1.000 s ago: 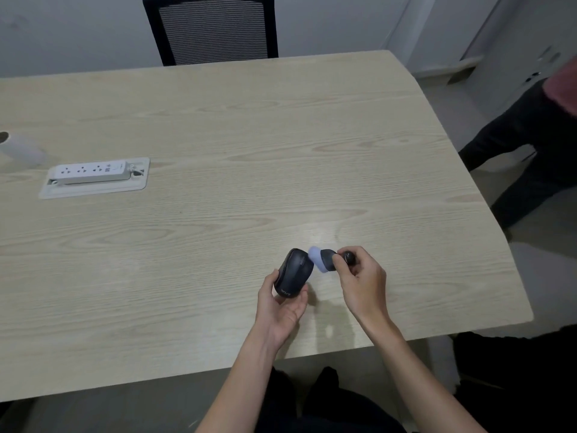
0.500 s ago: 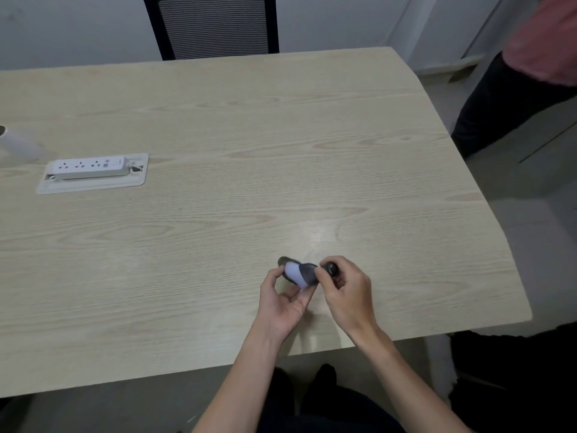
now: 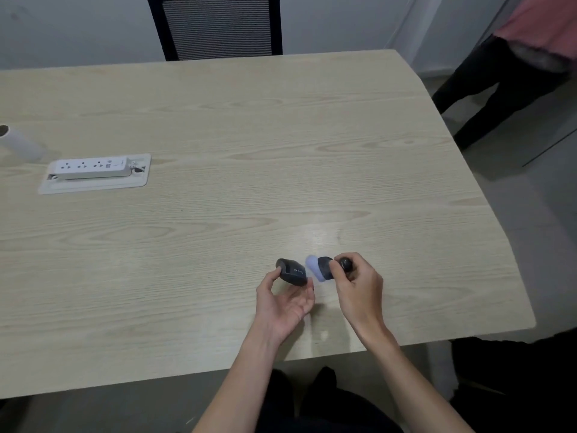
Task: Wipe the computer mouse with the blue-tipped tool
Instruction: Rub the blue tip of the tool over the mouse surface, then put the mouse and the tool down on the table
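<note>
A small black computer mouse [image 3: 292, 271] is held just above the wooden table [image 3: 218, 151] near its front edge, pinched between the thumb and fingers of my left hand [image 3: 285, 303]. Its side with pale lettering faces me. To its right my right hand [image 3: 359, 289] grips the blue-tipped tool [image 3: 323, 267], a short dark handle with a pale blue pad at its left end. The blue pad is a small gap away from the mouse, not touching it. My fingers hide much of the tool's handle.
A white power strip [image 3: 92, 168] lies in a recessed tray at the left, with a white roll [image 3: 17, 145] beyond it at the table's left edge. A black mesh chair [image 3: 218, 26] stands behind the table. Another person [image 3: 505, 70] stands at the far right.
The blue pad was pressed over the mouse half a second ago; now it has drawn off to the right and the mouse shows again, turned on its side. The standing person has shifted.
</note>
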